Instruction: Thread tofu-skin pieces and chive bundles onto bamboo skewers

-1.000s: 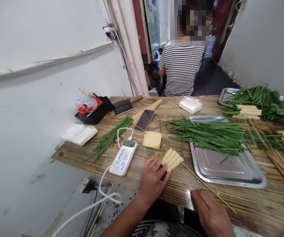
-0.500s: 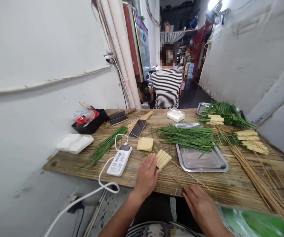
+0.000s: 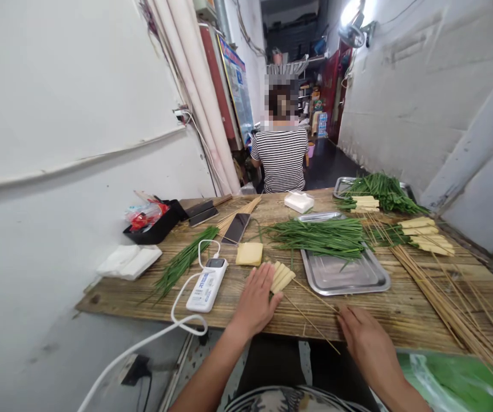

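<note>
My left hand (image 3: pixel 255 300) lies flat, fingers stretched, over the left end of a row of pale yellow rolls (image 3: pixel 281 278) that look like tofu skin around green chives. Two thin bamboo skewers (image 3: pixel 310 321) run from the rolls towards the lower right. My right hand (image 3: pixel 366 337) is at the table's front edge, its fingers closed at the outer end of the upper skewer. The fingertip contact is partly hidden. Just behind my left hand sits a stack of square yellow sheets (image 3: pixel 249 253).
Long chives (image 3: pixel 319 236) lie across a metal tray (image 3: pixel 345 277). Finished-looking skewered rolls (image 3: pixel 426 234) and loose skewers (image 3: pixel 430 297) are at right. A power bank (image 3: pixel 206 289) with white cable, a phone (image 3: pixel 235 229) and a black box (image 3: pixel 156 223) stand left. A person in stripes (image 3: pixel 279 160) sits beyond.
My right hand has moved right, from the end of the lower skewer to the end of the upper one. My left hand stays on the rolls. The view has shifted slightly.
</note>
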A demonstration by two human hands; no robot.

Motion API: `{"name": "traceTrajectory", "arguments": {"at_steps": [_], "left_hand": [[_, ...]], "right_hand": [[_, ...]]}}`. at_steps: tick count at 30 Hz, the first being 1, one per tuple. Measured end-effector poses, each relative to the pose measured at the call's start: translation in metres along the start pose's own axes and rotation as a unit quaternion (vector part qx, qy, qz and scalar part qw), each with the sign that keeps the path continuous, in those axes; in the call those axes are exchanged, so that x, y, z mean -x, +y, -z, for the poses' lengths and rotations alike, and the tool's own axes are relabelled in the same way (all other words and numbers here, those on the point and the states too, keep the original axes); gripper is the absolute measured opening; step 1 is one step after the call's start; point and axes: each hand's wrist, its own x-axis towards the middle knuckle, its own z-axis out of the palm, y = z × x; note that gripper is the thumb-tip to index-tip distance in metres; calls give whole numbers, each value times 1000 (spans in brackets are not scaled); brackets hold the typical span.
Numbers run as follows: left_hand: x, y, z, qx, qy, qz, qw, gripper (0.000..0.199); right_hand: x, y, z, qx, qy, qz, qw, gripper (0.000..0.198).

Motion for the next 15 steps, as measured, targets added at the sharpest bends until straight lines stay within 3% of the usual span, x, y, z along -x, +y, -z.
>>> {"name": "traceTrajectory", "arguments": {"at_steps": [6,15], "left_hand": [[-25,8,-18,-28,-10,-14,999,54],[-20,7,-34,-11,-7,-4,1000,50]], "right_hand": [[-9,-3,6,-71,-37,20,997,27],[-8,5,-8,-158,-66,61,983,32]]}}
